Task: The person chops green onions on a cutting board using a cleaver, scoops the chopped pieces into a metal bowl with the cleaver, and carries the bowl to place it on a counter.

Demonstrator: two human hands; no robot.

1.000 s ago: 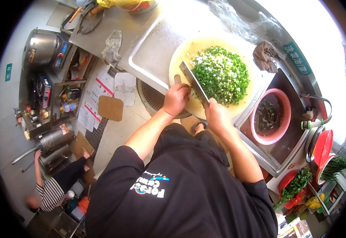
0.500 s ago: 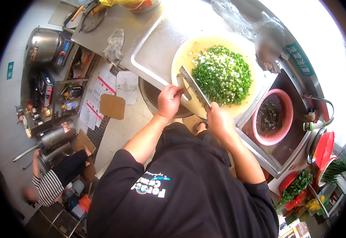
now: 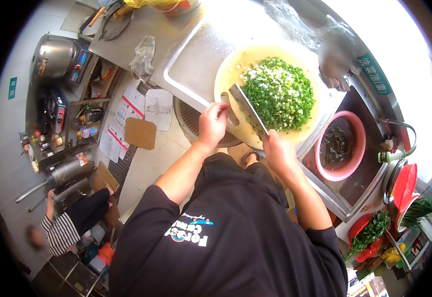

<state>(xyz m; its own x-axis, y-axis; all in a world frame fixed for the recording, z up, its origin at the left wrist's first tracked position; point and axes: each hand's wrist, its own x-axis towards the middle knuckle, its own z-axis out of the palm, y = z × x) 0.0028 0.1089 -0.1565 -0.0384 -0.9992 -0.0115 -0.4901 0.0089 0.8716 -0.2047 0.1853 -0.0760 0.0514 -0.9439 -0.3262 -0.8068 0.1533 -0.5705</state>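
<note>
Cleaver (image 3: 248, 110): it's slid a touch to the right compared with half a second ago, and the right hand (image 3: 279, 151) went along with it. The left hand (image 3: 213, 123) has barely budged.
Far left: a co-worker (image 3: 63, 235) in stripes, arm a bit lower than it was, well apart from all this.
Left hand: fingers curled in by the slot of the round board (image 3: 228, 69). Nothing visible in it; honestly can't tell if it's pinching the rim or just hovering.
Round board: sits on the bench (image 3: 186, 74), near rim seemingly right at or past the edge. Leaning hard there could tip it, I'd guess.
Cleaver angle: slanted between the left hand and the greens. Can't make out which way the sharp side faces, but a quick swing left could nick those fingers, since they're near it.
Right hand: wrapped round the handle. A damp palm could let it slip, imo.
Chopped greens (image 3: 280, 94): heaped on the board just right of the blade, pile looks unchanged. It's wide, so a careless shove could spill bits off the side.
Pink basin (image 3: 360, 143): in the sink (image 3: 357, 190), hasn't moved; strays could land there.
</note>
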